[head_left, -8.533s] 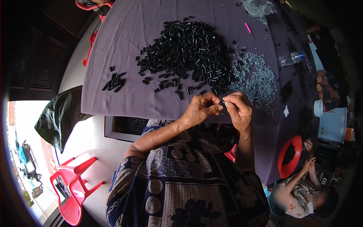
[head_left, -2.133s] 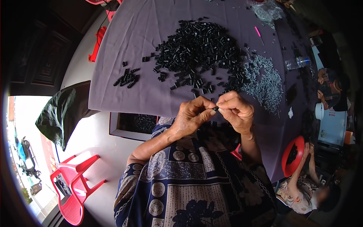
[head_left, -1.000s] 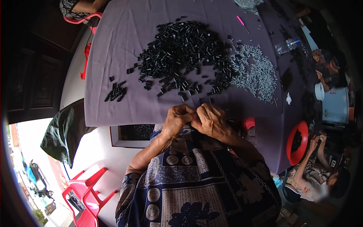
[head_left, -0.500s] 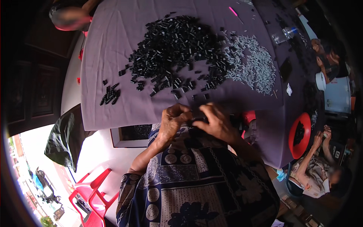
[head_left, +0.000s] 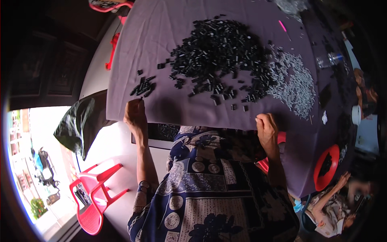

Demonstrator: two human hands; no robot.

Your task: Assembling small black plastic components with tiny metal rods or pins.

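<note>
Purple cloth [head_left: 161, 40] is covering the table, keeping the big heap of small black plastic pieces [head_left: 219, 52] from scattering. Left hand [head_left: 135, 115] and right hand [head_left: 266, 128], well apart, are gripping the cloth's near edge; whether either is pinching a piece, I cannot tell.

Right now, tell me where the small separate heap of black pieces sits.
In the head view the small heap lies on the purple cloth, left of the big black pile, just beyond the left hand.
</note>
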